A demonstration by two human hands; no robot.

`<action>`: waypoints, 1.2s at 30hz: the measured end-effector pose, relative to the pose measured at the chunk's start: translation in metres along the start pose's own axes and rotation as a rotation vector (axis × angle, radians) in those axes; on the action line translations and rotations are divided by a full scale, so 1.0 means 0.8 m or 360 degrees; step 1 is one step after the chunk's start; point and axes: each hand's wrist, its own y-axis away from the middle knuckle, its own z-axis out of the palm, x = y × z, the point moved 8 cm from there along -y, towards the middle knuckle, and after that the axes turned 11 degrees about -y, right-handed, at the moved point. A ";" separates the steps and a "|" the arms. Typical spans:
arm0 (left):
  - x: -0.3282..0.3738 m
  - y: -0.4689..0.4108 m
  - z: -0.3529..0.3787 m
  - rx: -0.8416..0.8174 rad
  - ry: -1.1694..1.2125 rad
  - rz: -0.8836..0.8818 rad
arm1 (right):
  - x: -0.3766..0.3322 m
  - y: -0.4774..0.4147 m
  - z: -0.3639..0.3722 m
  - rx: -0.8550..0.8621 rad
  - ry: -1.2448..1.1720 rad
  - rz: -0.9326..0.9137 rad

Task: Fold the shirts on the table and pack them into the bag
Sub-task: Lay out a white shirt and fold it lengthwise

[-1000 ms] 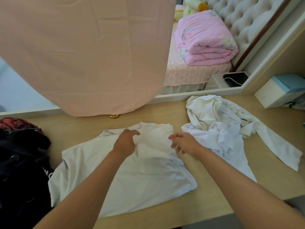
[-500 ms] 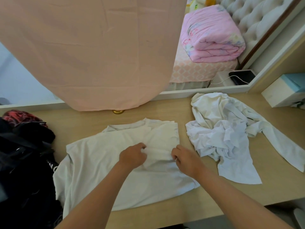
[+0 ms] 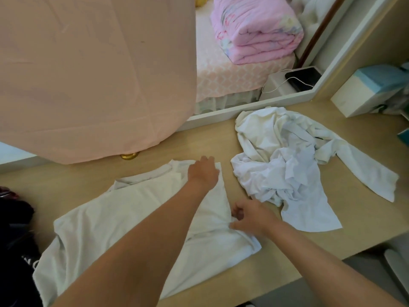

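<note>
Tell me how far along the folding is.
Done: nothing fully folded. In hand: one shirt lies flat, its right side folded in; left hand presses the fold, right hand pinches its edge. Left: finish it, fold the crumpled pile, pack the bag.

White shirts, tan table, black bag

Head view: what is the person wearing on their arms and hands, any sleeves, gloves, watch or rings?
Nothing visible. The left hand and right hand are bare, with no gloves, and I see no rings. Both forearms are uncovered as far as the frame's bottom edge: no sleeves, watch, bracelet or markings show.
</note>
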 end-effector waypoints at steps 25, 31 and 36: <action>-0.128 0.210 0.063 0.0500 0.0391 -0.0101 | -0.057 -0.023 0.056 0.0281 0.1060 -0.0354; -0.231 0.307 0.038 0.0637 0.0424 -0.0668 | -0.135 -0.026 0.067 0.0360 0.1311 -0.0233; -0.315 0.391 0.010 0.0766 0.0118 -0.1127 | -0.286 -0.027 0.178 -0.0036 0.1013 -0.0879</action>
